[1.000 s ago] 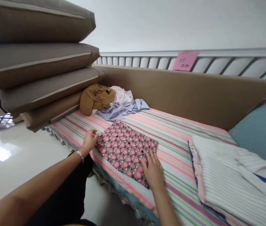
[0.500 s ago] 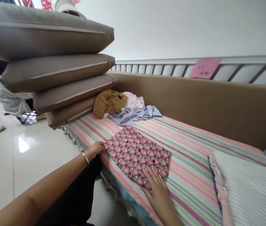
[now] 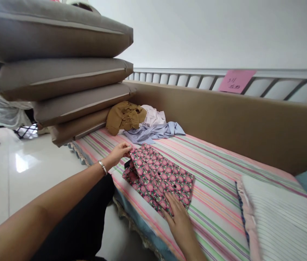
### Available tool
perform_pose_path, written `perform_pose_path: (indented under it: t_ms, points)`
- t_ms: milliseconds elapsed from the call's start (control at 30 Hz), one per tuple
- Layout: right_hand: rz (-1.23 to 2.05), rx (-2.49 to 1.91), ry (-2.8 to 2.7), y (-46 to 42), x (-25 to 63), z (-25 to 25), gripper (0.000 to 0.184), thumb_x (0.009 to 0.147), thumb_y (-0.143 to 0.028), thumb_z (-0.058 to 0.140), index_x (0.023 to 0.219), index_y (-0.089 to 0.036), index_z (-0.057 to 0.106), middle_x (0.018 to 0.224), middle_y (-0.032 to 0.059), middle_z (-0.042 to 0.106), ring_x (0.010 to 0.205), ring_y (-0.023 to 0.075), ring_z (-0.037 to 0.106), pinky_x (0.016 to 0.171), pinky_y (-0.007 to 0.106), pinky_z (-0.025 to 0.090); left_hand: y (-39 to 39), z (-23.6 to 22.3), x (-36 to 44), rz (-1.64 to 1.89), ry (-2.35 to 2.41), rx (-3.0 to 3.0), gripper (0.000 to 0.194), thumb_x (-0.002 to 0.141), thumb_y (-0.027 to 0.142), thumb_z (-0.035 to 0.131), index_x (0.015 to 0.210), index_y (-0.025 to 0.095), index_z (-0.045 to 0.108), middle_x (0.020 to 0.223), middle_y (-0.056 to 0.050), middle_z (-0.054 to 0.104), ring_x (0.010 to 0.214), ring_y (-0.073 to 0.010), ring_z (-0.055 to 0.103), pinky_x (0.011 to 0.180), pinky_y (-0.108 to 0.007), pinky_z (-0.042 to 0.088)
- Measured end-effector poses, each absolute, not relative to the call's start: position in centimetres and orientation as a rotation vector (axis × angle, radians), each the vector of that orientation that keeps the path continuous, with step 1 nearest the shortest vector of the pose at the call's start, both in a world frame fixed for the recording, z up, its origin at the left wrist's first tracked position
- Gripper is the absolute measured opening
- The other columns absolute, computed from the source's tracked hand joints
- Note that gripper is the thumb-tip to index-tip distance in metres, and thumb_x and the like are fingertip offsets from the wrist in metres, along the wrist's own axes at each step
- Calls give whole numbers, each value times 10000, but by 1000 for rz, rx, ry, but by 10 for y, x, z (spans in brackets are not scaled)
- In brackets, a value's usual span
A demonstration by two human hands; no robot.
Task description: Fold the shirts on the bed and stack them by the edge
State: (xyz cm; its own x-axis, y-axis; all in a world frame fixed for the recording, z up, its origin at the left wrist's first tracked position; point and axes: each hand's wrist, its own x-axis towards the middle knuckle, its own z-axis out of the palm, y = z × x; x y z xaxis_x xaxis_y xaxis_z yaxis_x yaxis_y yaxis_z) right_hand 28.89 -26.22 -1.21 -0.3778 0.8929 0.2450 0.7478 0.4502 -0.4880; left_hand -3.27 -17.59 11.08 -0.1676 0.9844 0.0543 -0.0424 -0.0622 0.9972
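Observation:
A folded garment with pink flowers and dark buttons, seemingly a shirt (image 3: pixel 161 177), lies on the striped bed sheet (image 3: pixel 213 181). My left hand (image 3: pixel 121 152) pinches its far-left corner and holds that edge raised, so the layers part and a dark bit shows inside. On the near right part of the shirt, my right hand (image 3: pixel 176 212) lies flat with fingers stretched out. Behind the shirt is a loose heap: a brown ruffled garment (image 3: pixel 126 117), a pale pink cloth (image 3: pixel 153 116) and a light blue garment (image 3: pixel 155 132).
Thick grey-brown cushions (image 3: pixel 69 74) are stacked at the left. A brown padded board (image 3: pixel 224 119) runs along the back, with a pink note (image 3: pixel 236 81) above it. Folded striped white clothing (image 3: pixel 284 217) lies at the right. Glossy floor (image 3: pixel 34 174) borders the bed.
My left hand has moved up and away, lifting the shirt's left edge, which lay flat before. My right hand stays on the shirt. The view has shifted slightly.

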Motion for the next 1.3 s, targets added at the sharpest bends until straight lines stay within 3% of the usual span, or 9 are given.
perform_pose_path:
  t_ms: [267, 467, 567, 667, 767, 833, 933, 1067, 1300]
  points:
    - [409, -1332, -2166, -262, 290, -24, 601, 794, -112, 326, 1383, -214, 389, 1410, 36, 439, 1338, 190, 336, 1109, 453, 309, -169, 104, -36, 1522, 1266, 1166, 310, 621, 363, 757, 679, 156, 533, 620, 31, 589, 589, -83, 549, 575, -206, 453]
    - [477, -1323, -2074, -261, 290, -26, 621, 735, -81, 310, 1329, -180, 459, 1373, 57, 478, 1309, 184, 377, 1109, 451, 309, -165, 102, -38, 1337, 1360, 1093, 309, 601, 272, 772, 787, 147, 560, 605, 22, 611, 524, -95, 571, 531, -224, 468]
    - [521, -1350, -2017, -261, 288, -21, 571, 764, -122, 332, 1315, -185, 470, 1359, 62, 494, 1277, 187, 421, 1099, 439, 326, -177, 102, -43, 1166, 1332, 1055, 510, 624, 266, 757, 1074, 151, 548, 613, 16, 621, 520, -130, 607, 552, -279, 503]
    - [564, -1391, -1977, -261, 287, -13, 518, 794, -189, 363, 1297, -177, 488, 1331, 76, 521, 1253, 205, 453, 1077, 431, 356, -193, 96, -48, 1029, 1217, 1043, 796, 624, 236, 759, 1326, 213, 383, 685, 28, 622, 556, -136, 626, 606, -315, 518]
    - [590, -1425, -1955, -261, 286, -7, 492, 819, -229, 355, 1284, -162, 503, 1317, 92, 535, 1240, 217, 471, 1056, 427, 382, -197, 85, -50, 1006, 1128, 1062, 994, 581, 160, 772, 1415, 259, 241, 795, 20, 632, 660, -130, 639, 683, -309, 506]
    - [581, -1434, -1960, -261, 287, -6, 484, 827, -227, 342, 1276, -166, 513, 1313, 88, 540, 1236, 215, 476, 1051, 426, 389, -192, 79, -48, 1070, 1154, 1148, 1050, 556, 116, 761, 1436, 221, 198, 807, 14, 637, 715, -133, 629, 719, -299, 490]
    - [537, -1434, -2000, -262, 288, -10, 476, 826, -216, 341, 1262, -172, 529, 1313, 78, 541, 1240, 206, 471, 1059, 426, 381, -176, 80, -46, 1203, 1227, 1287, 979, 576, 101, 708, 1429, 163, 232, 695, 57, 587, 659, -109, 575, 691, -258, 461]
    - [447, -1432, -2081, -262, 286, -16, 536, 783, -135, 338, 1294, -141, 502, 1348, 87, 507, 1284, 198, 420, 1092, 436, 338, -164, 83, -53, 1321, 1306, 1549, 806, 653, 62, 551, 1410, 189, 305, 646, 84, 489, 616, -77, 484, 639, -193, 395]
    - [348, -1466, -2267, -264, 283, -13, 695, 677, -26, 407, 1323, -273, 478, 1430, 33, 413, 1342, 214, 333, 1100, 469, 310, -188, 32, -71, 1129, 1633, 1653, 672, 550, 6, 434, 1193, 151, 567, 654, 55, 521, 621, -99, 481, 606, -191, 395]
